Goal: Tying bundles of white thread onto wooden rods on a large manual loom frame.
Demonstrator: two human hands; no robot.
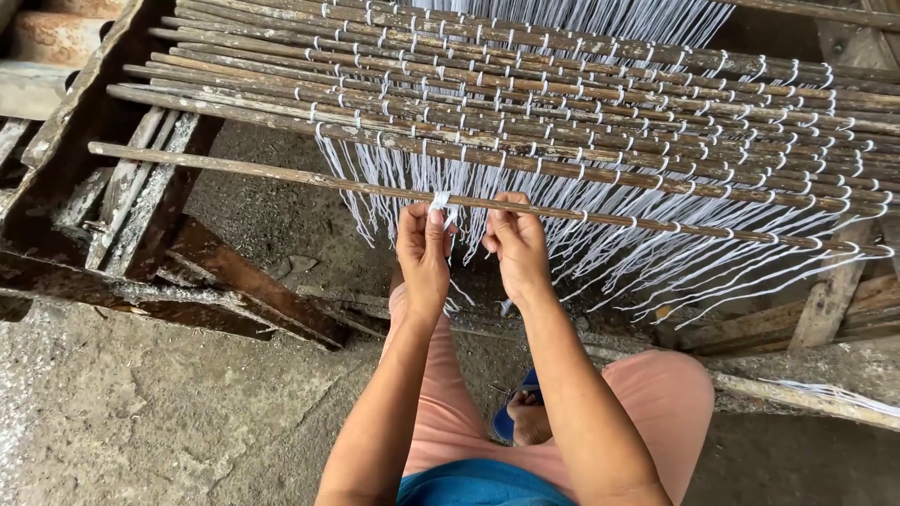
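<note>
A mat of thin brown sticks (562, 103), bound by rows of white string, lies across a rough wooden frame (122, 187). The nearest loose stick (234, 169) runs across the front of the mat. My left hand (422, 253) pinches a white string (441, 200) looped around this stick. My right hand (514, 245) is raised beside it, fingers curled on the same stick and the strings there. Many white string ends (600, 253) hang down below the mat.
Worn wooden beams (234, 281) of the frame run at the left and below. A concrete floor (122, 412) lies beneath. My legs in pink trousers (656, 394) and a foot in a blue sandal (525, 417) are below. More planks (825, 300) stand at the right.
</note>
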